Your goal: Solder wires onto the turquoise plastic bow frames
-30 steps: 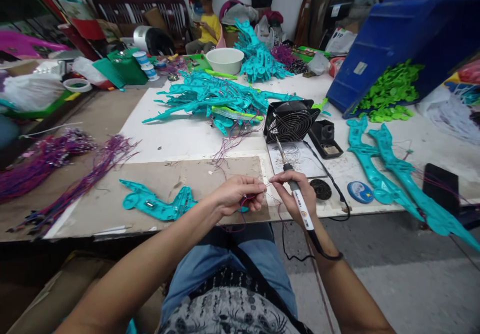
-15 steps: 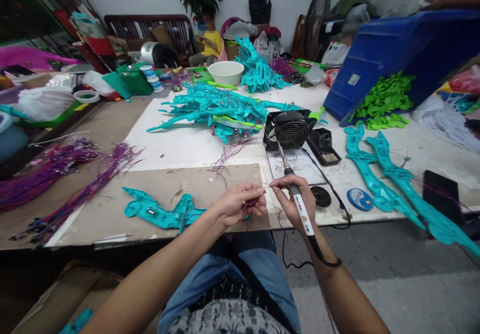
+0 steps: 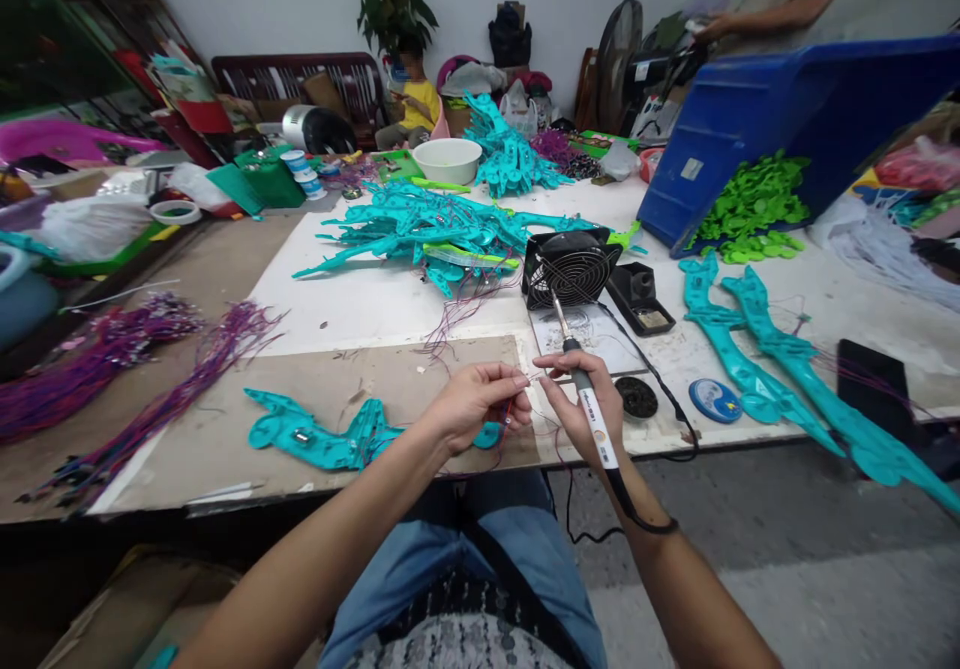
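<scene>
My left hand [image 3: 484, 404] pinches a thin wire near the table's front edge, with red and purple wires hanging below its fingers. Close beside it, my right hand [image 3: 581, 404] holds a soldering iron [image 3: 598, 419], whose tip points up toward a small black fan [image 3: 570, 267]. The right thumb and index finger are near the wire end; whether they touch it is too small to tell. A turquoise plastic part [image 3: 322, 439] with wires lies left of my hands, partly behind my left forearm. Right of my right hand sits a round tin of dark material [image 3: 636, 398].
Turquoise parts [image 3: 420, 224] are heaped behind my hands. Wire bundles [image 3: 172, 399] lie at left. A blue bin [image 3: 697, 149] with green pieces [image 3: 761, 204], an iron stand [image 3: 641, 299], a blue round lid [image 3: 715, 401] and two long turquoise parts [image 3: 780, 349] are at right. Two people are beyond.
The view has tilted up slightly, showing more of the person at the back right. My right fingers have spread a little near the wire; the iron stays in that hand.
</scene>
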### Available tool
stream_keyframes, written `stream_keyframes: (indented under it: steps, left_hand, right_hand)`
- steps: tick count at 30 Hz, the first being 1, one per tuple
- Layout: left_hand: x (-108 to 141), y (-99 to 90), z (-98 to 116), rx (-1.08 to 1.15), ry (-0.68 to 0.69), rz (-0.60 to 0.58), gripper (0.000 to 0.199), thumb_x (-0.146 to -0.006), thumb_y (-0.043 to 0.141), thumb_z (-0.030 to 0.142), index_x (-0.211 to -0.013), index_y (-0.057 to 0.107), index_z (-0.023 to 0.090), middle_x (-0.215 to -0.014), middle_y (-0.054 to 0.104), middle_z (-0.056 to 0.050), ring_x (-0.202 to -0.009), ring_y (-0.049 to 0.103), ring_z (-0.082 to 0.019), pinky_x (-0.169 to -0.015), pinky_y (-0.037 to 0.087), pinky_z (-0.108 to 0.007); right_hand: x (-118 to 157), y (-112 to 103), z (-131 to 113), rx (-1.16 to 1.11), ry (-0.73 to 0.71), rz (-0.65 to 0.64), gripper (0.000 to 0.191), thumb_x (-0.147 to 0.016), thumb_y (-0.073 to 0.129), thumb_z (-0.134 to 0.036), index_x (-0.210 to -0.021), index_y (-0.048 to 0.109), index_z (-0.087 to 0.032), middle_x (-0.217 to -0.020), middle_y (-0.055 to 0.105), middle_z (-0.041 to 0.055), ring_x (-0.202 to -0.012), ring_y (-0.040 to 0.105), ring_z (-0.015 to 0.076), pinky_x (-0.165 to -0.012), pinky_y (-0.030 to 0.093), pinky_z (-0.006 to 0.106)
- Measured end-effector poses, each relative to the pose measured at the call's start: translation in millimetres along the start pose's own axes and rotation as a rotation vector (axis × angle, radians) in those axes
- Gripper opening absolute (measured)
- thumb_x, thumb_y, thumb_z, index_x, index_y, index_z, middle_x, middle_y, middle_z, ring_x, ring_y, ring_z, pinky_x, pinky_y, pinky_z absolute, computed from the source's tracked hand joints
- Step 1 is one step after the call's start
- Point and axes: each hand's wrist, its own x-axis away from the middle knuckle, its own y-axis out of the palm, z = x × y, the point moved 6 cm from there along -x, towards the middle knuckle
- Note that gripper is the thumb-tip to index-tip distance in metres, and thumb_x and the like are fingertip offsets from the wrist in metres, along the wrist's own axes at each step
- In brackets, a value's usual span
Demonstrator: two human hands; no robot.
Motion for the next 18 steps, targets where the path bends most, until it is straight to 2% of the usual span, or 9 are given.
stream_keyframes:
  steps: [9, 15, 18]
  left_hand:
    - [-1, 0.9, 5, -0.199, 0.081, 0.077, 0.039, -0.061, 0.079, 0.043, -0.074, 0.058, 0.013, -0.057, 0.060, 0.000, -0.047, 0.055, -0.009, -0.046, 0.044, -0.020]
    - [-1, 4.3, 10, -0.361, 0.173, 0.093, 0.030, -0.067, 0.073, 0.040, -0.071, 0.060, 0.013, -0.049, 0.050, 0.005, -0.043, 0.044, -0.006, -0.042, 0.034, -0.018]
    - [0, 5.1, 11, -0.447, 0.189, 0.107, 0.026, -0.071, 0.068, 0.039, -0.071, 0.061, 0.013, -0.049, 0.050, 0.005, -0.042, 0.043, -0.007, -0.041, 0.031, -0.018]
  right_hand:
    - [-10, -6, -18, 0.175, -0.315, -0.147, 0.027, -0.082, 0.060, -0.009, -0.103, 0.055, -0.025, -0.086, 0.064, 0.0007, -0.076, 0.057, 0.0159, -0.069, 0.049, 0.031]
    - [-3, -7, -20, 0.204, -0.391, -0.222, 0.031, -0.083, 0.056, -0.008, -0.110, 0.054, -0.025, -0.088, 0.064, 0.0025, -0.075, 0.054, 0.0168, -0.068, 0.048, 0.032]
    - [2, -6, -20, 0.230, -0.385, -0.276, 0.033, -0.084, 0.054, -0.007, -0.112, 0.053, -0.025, -0.088, 0.062, 0.0033, -0.074, 0.052, 0.0167, -0.067, 0.047, 0.031]
